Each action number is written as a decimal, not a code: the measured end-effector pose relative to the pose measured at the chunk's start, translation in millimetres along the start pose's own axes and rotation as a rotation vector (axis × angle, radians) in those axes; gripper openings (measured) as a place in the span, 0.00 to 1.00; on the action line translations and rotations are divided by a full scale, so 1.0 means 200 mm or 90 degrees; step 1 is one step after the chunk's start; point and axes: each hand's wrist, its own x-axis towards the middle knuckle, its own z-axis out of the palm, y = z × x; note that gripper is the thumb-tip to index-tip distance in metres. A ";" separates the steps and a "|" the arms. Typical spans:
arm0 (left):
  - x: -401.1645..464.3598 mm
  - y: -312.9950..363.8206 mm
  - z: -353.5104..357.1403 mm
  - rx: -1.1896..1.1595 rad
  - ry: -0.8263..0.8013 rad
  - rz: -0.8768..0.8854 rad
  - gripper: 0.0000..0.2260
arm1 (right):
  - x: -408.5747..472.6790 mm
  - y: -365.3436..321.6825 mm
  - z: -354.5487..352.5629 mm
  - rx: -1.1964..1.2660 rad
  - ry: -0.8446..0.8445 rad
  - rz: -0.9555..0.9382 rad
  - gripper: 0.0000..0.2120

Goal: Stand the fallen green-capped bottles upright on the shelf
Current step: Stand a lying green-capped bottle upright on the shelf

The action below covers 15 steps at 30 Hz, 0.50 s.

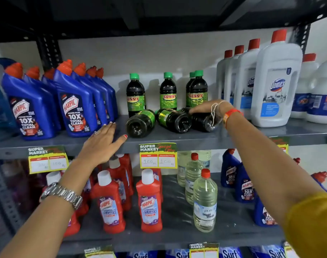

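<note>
Three dark bottles with green labels lie on their sides on the grey shelf (pixel 177 139), bases toward me: a left one (pixel 140 123), a middle one (pixel 173 120) and a right one (pixel 203 121). Behind them several green-capped bottles stand upright, among them one at the left (pixel 135 95) and one in the middle (pixel 168 94). My right hand (pixel 209 108) rests palm down on top of the right fallen bottle, fingers lying over it. My left hand (pixel 104 140) hovers flat over the shelf's front edge, fingers spread, just left of the left fallen bottle and holding nothing.
Blue toilet-cleaner bottles (pixel 73 107) crowd the shelf at left; tall white red-capped bottles (pixel 276 84) stand at right. Price tags (pixel 158 155) hang on the shelf lip. The lower shelf holds red cleaner bottles (pixel 149 202) and clear bottles (pixel 204 202).
</note>
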 end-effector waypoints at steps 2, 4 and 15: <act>-0.01 0.00 0.00 0.053 0.006 0.007 0.30 | -0.03 0.00 -0.02 0.052 -0.025 0.011 0.13; -0.03 0.01 -0.03 0.100 -0.028 0.016 0.28 | -0.02 0.00 -0.02 0.073 -0.022 0.023 0.12; -0.08 0.08 -0.01 0.080 0.088 -0.040 0.20 | 0.08 0.08 0.06 0.291 0.180 -0.006 0.34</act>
